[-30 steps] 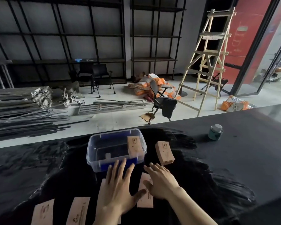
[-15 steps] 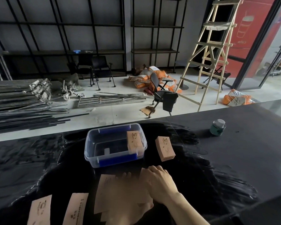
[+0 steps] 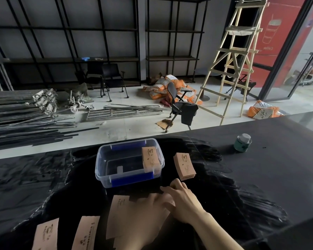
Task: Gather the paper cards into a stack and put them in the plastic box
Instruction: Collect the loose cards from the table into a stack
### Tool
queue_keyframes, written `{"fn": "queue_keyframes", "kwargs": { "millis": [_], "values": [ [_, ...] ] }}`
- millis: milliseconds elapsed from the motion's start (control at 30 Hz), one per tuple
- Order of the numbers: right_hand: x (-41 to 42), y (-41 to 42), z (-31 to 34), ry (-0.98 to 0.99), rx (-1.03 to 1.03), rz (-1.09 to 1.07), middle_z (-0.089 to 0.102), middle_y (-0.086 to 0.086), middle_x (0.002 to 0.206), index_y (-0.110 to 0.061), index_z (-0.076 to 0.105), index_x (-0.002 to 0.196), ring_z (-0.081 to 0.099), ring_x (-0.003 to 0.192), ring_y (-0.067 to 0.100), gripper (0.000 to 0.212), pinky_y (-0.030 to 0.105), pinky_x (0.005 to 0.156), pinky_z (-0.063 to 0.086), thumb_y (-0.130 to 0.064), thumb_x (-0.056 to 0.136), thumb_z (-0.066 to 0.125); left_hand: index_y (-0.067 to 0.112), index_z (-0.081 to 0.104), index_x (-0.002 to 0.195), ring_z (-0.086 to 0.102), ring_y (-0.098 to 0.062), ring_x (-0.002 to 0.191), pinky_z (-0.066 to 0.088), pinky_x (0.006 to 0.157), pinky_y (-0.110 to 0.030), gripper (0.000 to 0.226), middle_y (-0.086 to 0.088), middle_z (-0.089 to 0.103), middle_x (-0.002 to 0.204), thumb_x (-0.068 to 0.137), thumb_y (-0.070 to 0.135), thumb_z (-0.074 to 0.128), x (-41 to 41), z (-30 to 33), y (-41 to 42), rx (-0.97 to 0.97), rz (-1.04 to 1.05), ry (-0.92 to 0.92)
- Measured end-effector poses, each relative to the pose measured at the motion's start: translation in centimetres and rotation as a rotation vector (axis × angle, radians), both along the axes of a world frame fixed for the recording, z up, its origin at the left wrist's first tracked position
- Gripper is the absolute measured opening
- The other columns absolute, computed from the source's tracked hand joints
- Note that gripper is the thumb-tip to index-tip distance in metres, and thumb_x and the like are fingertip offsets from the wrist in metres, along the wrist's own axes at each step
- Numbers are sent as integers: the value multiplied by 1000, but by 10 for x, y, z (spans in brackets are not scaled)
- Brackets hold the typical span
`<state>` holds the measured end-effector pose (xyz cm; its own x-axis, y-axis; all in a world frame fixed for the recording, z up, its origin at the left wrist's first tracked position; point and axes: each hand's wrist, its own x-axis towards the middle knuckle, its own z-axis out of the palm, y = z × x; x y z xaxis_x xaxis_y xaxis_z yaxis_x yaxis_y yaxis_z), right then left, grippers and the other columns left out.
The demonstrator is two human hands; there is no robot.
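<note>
Left hand now under cards, grip unclear | right hand flat | black counter | ladder

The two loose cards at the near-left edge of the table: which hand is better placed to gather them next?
Left. The left hand lies on the cards at centre, right beside the two loose cards. The right hand sits farther right and would have to cross over the left.

- One clear plastic box
- One card stack on the tabletop
- One card in the box
- Two loose cards at the near edge
- One small jar
- Two hands
</note>
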<state>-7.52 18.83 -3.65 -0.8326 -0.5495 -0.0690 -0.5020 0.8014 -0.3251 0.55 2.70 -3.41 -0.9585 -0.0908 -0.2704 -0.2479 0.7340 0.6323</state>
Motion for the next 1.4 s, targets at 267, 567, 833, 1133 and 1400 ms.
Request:
{"fn": "queue_keyframes", "kwargs": {
  "millis": [267, 567, 833, 1133, 1400],
  "values": [
    [6, 3, 0, 70, -191, 33, 57, -8, 108, -34, 61, 113, 59, 93, 15, 23, 33, 67, 53, -18, 97, 60, 56, 39, 129, 62, -1, 106, 57, 94, -30, 65, 28, 62, 110, 84, 24, 72, 18, -2, -21, -53, 112, 246],
    [9, 1, -8, 81, -229, 36, 54, -8, 107, -33, 57, 113, 57, 90, 13, 25, 33, 66, 55, -14, 98, 57, 34, 37, 147, 45, -20, 137, 33, 115, -42, 72, 8, 54, 143, 81, 54, 59, 36, 8, -52, -481, 461, 14],
    [12, 4, -6, 101, -231, 54, 56, -10, 111, -35, 56, 116, 60, 99, 14, 23, 34, 68, 58, -19, 99, 56, 39, 53, 127, 67, -5, 94, 61, 82, -28, 57, 21, 59, 107, 85, 10, 78, 26, 16, -51, -116, 336, 262],
    [18, 6, -4, 69, -276, 18, 58, -7, 130, -34, 26, 157, 65, 104, 15, 71, 33, 80, 59, -14, 95, 55, 41, 64, 126, 70, 5, 109, 55, 104, -22, 43, 24, 75, 113, 101, 8, 56, -10, 22, -19, 112, 16, 147],
    [15, 5, -13, 162, -189, 60, 57, -10, 112, -35, 54, 123, 60, 103, 15, 22, 34, 70, 56, -28, 102, 52, 38, 53, 99, 69, -7, 109, 56, 86, -19, 32, 19, 66, 110, 99, 7, 57, 2, 12, -24, 193, 302, 312]
  ]
}}
